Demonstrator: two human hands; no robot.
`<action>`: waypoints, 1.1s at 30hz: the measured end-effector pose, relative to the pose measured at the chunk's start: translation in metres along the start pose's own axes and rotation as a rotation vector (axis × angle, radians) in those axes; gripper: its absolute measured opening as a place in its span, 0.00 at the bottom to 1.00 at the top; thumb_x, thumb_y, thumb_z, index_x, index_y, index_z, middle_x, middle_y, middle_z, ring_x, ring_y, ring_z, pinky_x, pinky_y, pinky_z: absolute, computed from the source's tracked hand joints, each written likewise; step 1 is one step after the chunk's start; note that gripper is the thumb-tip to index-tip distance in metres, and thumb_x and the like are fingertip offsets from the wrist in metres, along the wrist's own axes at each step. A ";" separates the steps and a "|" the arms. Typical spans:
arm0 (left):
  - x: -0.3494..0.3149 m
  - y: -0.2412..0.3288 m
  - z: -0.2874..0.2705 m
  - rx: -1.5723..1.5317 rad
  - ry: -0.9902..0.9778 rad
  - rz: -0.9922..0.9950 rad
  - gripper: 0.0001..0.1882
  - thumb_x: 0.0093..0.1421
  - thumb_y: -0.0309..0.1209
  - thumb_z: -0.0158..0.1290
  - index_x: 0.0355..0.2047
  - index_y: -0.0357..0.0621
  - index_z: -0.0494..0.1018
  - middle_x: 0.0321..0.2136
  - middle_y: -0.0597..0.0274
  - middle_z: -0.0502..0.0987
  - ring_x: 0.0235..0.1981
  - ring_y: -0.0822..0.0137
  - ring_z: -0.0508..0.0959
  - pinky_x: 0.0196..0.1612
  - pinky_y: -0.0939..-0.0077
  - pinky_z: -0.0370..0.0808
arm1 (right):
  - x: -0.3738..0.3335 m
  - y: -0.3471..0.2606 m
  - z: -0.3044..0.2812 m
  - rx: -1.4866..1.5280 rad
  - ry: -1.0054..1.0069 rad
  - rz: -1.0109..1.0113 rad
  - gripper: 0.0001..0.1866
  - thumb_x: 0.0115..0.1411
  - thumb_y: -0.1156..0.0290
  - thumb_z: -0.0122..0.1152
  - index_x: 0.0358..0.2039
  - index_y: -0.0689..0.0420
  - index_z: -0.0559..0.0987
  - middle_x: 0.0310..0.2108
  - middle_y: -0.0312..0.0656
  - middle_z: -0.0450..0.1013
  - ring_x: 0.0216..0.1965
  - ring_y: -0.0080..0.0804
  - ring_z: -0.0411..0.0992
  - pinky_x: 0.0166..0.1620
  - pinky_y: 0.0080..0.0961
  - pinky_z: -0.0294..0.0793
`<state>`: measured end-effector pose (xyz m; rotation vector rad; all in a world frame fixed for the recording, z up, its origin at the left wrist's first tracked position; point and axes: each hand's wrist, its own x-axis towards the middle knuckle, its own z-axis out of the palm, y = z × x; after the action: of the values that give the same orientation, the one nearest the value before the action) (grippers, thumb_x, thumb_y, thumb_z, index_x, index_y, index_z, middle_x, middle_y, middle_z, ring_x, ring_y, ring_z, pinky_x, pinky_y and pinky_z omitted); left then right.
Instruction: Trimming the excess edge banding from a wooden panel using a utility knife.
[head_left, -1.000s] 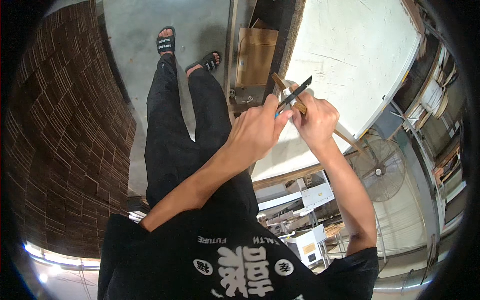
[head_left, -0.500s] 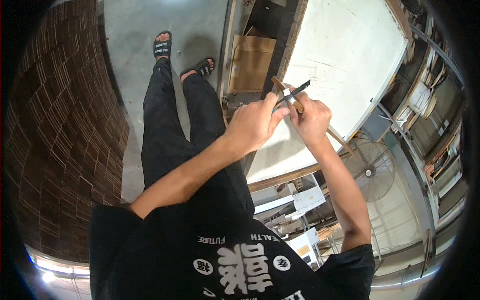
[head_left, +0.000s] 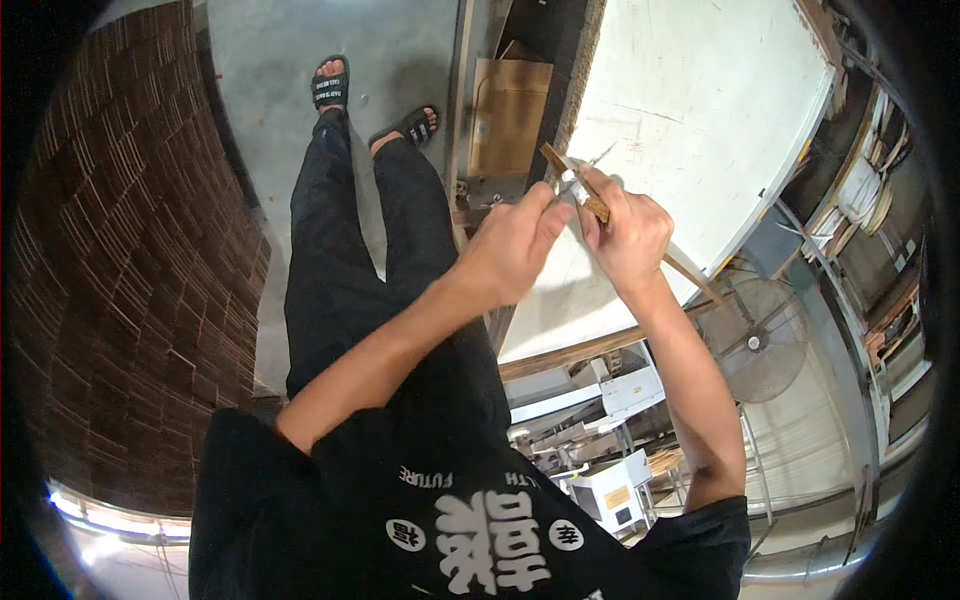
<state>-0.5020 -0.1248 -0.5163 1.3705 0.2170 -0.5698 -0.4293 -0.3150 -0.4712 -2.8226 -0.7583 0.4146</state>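
Grips a brown wooden strip [head_left: 592, 204] in the right hand [head_left: 636, 232], narrow, with thumb and bent fingers closed around its lower part. Holds it aslant above the white table [head_left: 690, 100], near the left edge, with the strip's upper end crossing that edge. Has a white wrapping [head_left: 574, 182] around the strip, just beside the right forefinger.

Holds the left hand [head_left: 510, 245] close by, also narrow, with thumb and forefinger pinched together on a thin tool [head_left: 603, 154], much blurred. Points the tool's tip past the strip, over the table; cannot tell, through the blur, whether touching the wrapping.

Shows a wooden stick [head_left: 697, 281] running from behind the right wrist toward the table's lower right corner; cannot tell whether part of the same strip.

Stands on a grey floor [head_left: 280, 60] beside the table's left edge, in black trousers [head_left: 330, 260], dark sandals [head_left: 330, 92] and a black shirt [head_left: 330, 500] with pale print. Has a cardboard box [head_left: 510, 115] just outside that edge, a round wire fan [head_left: 755, 343] beyond the lower right corner, and white box-shaped equipment [head_left: 632, 395] beyond the lower edge.
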 end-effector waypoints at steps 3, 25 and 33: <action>0.014 -0.008 -0.036 -0.631 -0.416 -0.419 0.26 0.82 0.53 0.45 0.41 0.40 0.69 0.22 0.65 0.68 0.18 0.62 0.66 0.26 0.65 0.66 | 0.000 0.001 -0.003 0.015 -0.010 -0.002 0.23 0.50 0.72 0.77 0.49 0.50 0.85 0.27 0.35 0.82 0.22 0.36 0.77 0.28 0.33 0.74; -0.006 0.030 0.001 0.274 -0.032 -0.198 0.19 0.78 0.43 0.53 0.46 0.36 0.68 0.26 0.33 0.78 0.30 0.27 0.80 0.32 0.41 0.75 | -0.001 0.002 -0.001 0.024 -0.029 0.008 0.26 0.46 0.74 0.76 0.49 0.50 0.85 0.27 0.36 0.82 0.22 0.38 0.76 0.29 0.33 0.75; -0.001 -0.007 0.004 -0.029 -0.022 -0.085 0.26 0.81 0.52 0.47 0.41 0.38 0.68 0.23 0.50 0.75 0.22 0.47 0.75 0.28 0.54 0.73 | -0.001 0.002 -0.003 0.029 -0.036 0.033 0.22 0.48 0.76 0.77 0.46 0.52 0.85 0.20 0.41 0.76 0.20 0.42 0.75 0.28 0.36 0.74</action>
<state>-0.5073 -0.1292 -0.5204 1.3309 0.2660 -0.6497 -0.4281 -0.3178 -0.4687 -2.8110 -0.7073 0.4795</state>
